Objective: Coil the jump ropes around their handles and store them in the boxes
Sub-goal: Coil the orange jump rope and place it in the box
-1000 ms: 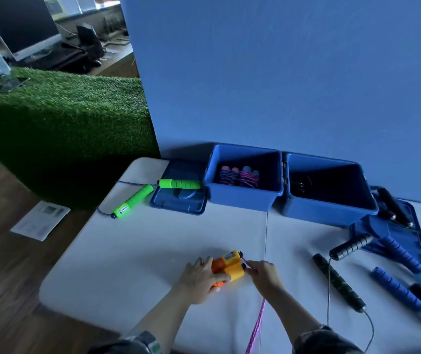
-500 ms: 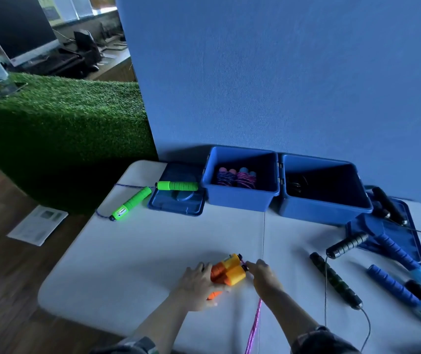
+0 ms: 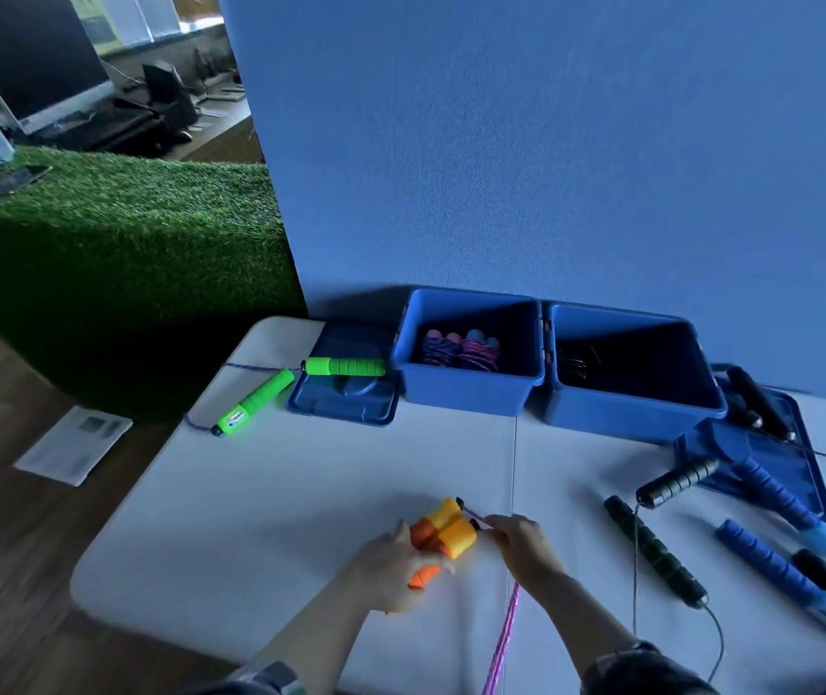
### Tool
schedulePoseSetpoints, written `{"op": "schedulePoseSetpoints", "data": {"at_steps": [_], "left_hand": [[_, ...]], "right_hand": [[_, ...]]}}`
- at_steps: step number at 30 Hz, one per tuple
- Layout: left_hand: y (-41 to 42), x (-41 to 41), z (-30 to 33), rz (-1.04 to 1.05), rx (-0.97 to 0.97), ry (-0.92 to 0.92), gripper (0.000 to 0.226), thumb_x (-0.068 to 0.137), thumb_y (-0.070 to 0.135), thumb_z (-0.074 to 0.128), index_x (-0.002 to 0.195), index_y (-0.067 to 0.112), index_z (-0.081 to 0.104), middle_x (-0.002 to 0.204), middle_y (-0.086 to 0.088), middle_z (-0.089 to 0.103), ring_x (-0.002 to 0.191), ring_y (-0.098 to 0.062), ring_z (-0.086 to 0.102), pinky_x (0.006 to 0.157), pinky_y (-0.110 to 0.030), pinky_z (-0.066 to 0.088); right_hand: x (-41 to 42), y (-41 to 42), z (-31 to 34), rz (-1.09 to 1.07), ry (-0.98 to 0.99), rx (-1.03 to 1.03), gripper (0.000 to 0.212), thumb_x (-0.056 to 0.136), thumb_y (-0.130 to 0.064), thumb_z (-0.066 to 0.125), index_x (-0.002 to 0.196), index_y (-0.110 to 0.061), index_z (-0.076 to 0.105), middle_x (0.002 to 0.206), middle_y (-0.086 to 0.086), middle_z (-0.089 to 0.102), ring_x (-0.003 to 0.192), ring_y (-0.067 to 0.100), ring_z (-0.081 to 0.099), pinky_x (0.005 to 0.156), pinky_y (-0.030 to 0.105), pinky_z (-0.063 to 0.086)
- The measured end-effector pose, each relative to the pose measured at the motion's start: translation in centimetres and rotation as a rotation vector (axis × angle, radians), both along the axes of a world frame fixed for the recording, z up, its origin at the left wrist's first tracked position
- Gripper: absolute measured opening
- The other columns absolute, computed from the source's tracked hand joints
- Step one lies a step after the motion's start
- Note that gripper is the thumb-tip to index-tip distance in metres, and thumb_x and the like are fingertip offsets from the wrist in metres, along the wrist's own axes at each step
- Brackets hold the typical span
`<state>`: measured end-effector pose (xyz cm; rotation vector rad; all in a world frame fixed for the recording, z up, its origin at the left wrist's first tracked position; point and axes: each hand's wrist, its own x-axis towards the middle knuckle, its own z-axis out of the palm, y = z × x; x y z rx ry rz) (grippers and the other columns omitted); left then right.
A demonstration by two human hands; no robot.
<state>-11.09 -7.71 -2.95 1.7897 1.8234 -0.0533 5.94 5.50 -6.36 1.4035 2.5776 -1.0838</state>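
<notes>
Near the front edge of the table (image 3: 300, 494), left hand (image 3: 390, 569) gripping the paired orange handles (image 3: 443, 534), held side by side, butt ends toward the wrist. Right hand (image 3: 521, 544) just beside the handles' far-right tips, pinching the pink rope (image 3: 506, 624) where it leaves them; rest of the rope trailing down off the near edge.

Probably light, those handles: foam-like sleeves, soft enough to squeeze and unlikely to slip. Best held around the middle, both together, leaving the ends free for the wraps. Rope thin and limp, apt to spring loose unless kept taut; better pinched close to the handles and fed on under slight tension.

Far side: two open boxes, left box (image 3: 471, 393) already holding two coiled ropes, right box (image 3: 636, 413) with something dark inside, too dim to name. Green handles (image 3: 300, 383) lying uncoiled at far left, black handles (image 3: 656, 549) and blue handles (image 3: 792, 579) at right, all well apart from the hands.
</notes>
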Motion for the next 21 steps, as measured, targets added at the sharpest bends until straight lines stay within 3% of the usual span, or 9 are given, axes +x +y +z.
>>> {"op": "schedulePoseSetpoints", "data": {"at_steps": [4, 8, 11, 14, 16, 19, 21], "left_hand": [[0.6, 0.5, 2.4, 0.143, -0.065, -0.051, 0.047, 0.081, 0.028, 0.051, 0.119, 0.055, 0.044, 0.111, -0.004, 0.036, 0.091, -0.036, 0.059, 0.084, -0.032, 0.047], [1.5, 0.3, 3.1, 0.220, 0.002, -0.127, 0.046, 0.078, 0.031, 0.059, 0.116, 0.051, 0.042, 0.104, -0.002, 0.035, 0.082, -0.031, 0.059, 0.079, -0.032, 0.050], [2.7, -0.4, 4.2, 0.419, 0.127, -0.266, 0.046, 0.078, 0.024, 0.056, 0.112, 0.053, 0.045, 0.099, -0.002, 0.039, 0.078, -0.023, 0.057, 0.071, -0.026, 0.049], [4.7, -1.2, 6.3, 0.606, 0.256, -0.472, 0.048, 0.074, 0.022, 0.055, 0.104, 0.060, 0.048, 0.096, -0.006, 0.044, 0.069, -0.020, 0.058, 0.055, -0.021, 0.049], [6.1, -2.0, 7.7, 0.728, 0.366, -0.555, 0.050, 0.072, 0.022, 0.057, 0.104, 0.059, 0.049, 0.093, -0.009, 0.050, 0.068, -0.021, 0.060, 0.053, -0.026, 0.052], [7.6, -3.6, 9.8, 0.952, 0.494, -0.799, 0.051, 0.073, 0.017, 0.057, 0.109, 0.053, 0.052, 0.092, -0.010, 0.060, 0.081, -0.032, 0.066, 0.063, -0.048, 0.059], [8.3, -4.7, 10.7, 1.027, 0.534, -0.954, 0.050, 0.079, 0.011, 0.058, 0.105, 0.053, 0.054, 0.100, -0.007, 0.061, 0.086, -0.031, 0.070, 0.066, -0.052, 0.056]], "right_hand": [[-0.8, 1.1, 0.6, -0.143, 0.126, 0.014, 0.018, 0.091, -0.013, 0.059, 0.092, -0.002, 0.072, 0.087, 0.018, 0.066, 0.087, 0.034, 0.061, 0.070, 0.032, 0.040], [-2.0, 2.8, 3.8, -0.215, 0.250, 0.016, 0.017, 0.091, -0.010, 0.058, 0.095, -0.002, 0.072, 0.085, 0.011, 0.065, 0.078, 0.022, 0.055, 0.064, 0.025, 0.033], [-3.1, 3.7, 6.2, -0.278, 0.367, -0.198, 0.019, 0.092, -0.018, 0.058, 0.088, -0.004, 0.070, 0.067, 0.005, 0.053, 0.058, 0.016, 0.044, 0.054, 0.024, 0.038], [-5.0, 3.6, 8.3, -0.317, 0.503, -0.367, 0.018, 0.095, -0.017, 0.054, 0.092, -0.006, 0.067, 0.063, 0.004, 0.049, 0.052, 0.013, 0.041, 0.046, 0.023, 0.039], [-6.0, 3.3, 9.4, -0.288, 0.547, -0.398, 0.017, 0.095, -0.014, 0.050, 0.090, -0.009, 0.066, 0.061, 0.003, 0.049, 0.048, 0.013, 0.040, 0.045, 0.022, 0.037], [-6.9, 2.6, 10.1, -0.180, 0.510, -0.393, 0.018, 0.095, -0.014, 0.049, 0.084, -0.014, 0.064, 0.058, 0.002, 0.053, 0.044, 0.014, 0.041, 0.044, 0.022, 0.036], [-7.1, 2.0, 10.4, -0.101, 0.479, -0.376, 0.018, 0.095, -0.015, 0.048, 0.085, -0.014, 0.063, 0.058, 0.001, 0.056, 0.042, 0.014, 0.045, 0.044, 0.024, 0.041]]}}
